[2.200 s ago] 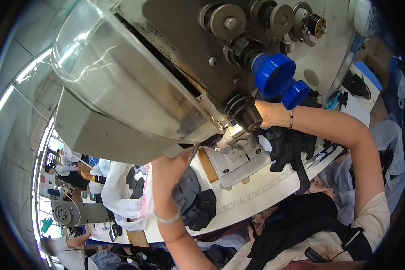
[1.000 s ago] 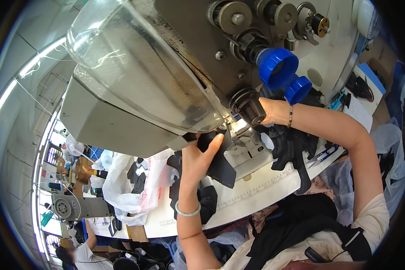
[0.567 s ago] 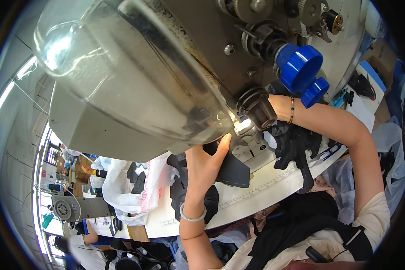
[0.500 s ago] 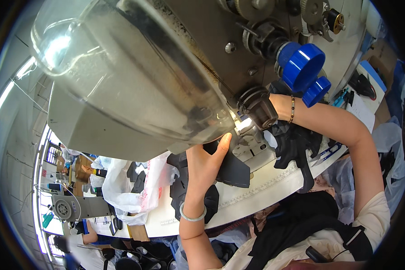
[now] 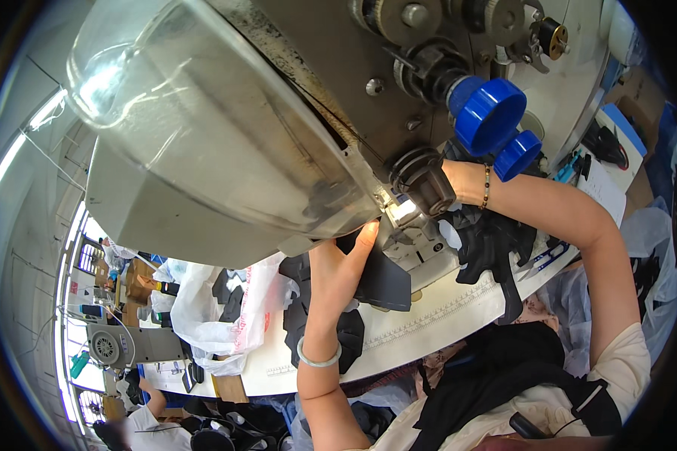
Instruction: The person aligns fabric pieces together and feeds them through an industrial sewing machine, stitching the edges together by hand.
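A sewing machine head (image 5: 203, 150) with a clear cover leans over the white work table. Below its edge, my left hand (image 5: 335, 274) holds a dark grey fabric piece (image 5: 384, 282) beside the metal needle plate (image 5: 421, 252). The thumb stretches up along the piece toward the lit needle area. The other fingers are hidden behind the cover. My right hand (image 5: 453, 179) reaches in from the right behind a dark, ribbed machine part (image 5: 423, 180). Only its wrist side shows, so its fingers cannot be seen. Black fabric pieces (image 5: 493, 244) hang in a bunch below that wrist.
More black fabric lies under my left wrist. A white plastic bag (image 5: 222, 316) stands to its left. Blue knobs (image 5: 490, 116) jut from the machine above my right forearm. A printed ruler strip (image 5: 429, 319) runs along the table's near edge. Another person (image 5: 154, 421) sits at lower left.
The machine's knobs and ribbed part appear slightly farther left. My left hand and the dark fabric piece also appear a little farther left. The person at lower left has shifted.
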`<control>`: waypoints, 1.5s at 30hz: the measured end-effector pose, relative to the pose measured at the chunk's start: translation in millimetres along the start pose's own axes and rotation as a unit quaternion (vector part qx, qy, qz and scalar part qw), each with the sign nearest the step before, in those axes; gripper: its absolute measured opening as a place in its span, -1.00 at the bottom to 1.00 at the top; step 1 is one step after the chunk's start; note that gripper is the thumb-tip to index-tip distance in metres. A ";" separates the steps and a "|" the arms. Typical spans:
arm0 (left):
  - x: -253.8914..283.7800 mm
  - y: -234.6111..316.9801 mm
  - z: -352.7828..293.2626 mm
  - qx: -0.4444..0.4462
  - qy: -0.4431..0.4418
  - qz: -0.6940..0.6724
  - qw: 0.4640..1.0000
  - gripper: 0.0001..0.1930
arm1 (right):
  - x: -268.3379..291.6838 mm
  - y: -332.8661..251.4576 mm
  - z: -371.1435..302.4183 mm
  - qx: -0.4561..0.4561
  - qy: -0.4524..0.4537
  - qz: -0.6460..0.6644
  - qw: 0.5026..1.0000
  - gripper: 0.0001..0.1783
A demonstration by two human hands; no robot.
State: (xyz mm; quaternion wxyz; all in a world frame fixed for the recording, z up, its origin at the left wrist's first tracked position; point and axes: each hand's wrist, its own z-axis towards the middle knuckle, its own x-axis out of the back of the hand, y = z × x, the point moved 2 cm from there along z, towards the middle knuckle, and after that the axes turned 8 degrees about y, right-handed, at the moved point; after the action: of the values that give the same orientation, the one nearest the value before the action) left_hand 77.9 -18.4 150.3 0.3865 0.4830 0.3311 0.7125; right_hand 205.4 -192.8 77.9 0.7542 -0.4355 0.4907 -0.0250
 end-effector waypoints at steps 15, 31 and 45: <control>-2.2 8.5 0.0 -0.033 0.029 0.027 0.999 -0.65 | -14.6 -13.8 10.1 0.025 0.053 -0.025 0.998 -0.82; 15.1 -15.1 -14.2 0.061 0.072 0.048 0.994 -0.59 | -24.4 -9.9 3.6 0.037 0.085 -0.058 0.994 -0.84; 162.1 -52.5 -306.8 0.304 0.187 0.325 0.875 -0.78 | 19.4 -110.8 -34.8 0.330 0.175 -0.748 0.549 -0.74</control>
State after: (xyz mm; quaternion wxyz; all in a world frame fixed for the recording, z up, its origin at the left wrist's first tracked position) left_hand -237.8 117.9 79.6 -0.1025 0.5147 0.4219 0.7393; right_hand 232.0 -292.5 134.6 0.4535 -0.3525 0.0670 -0.8159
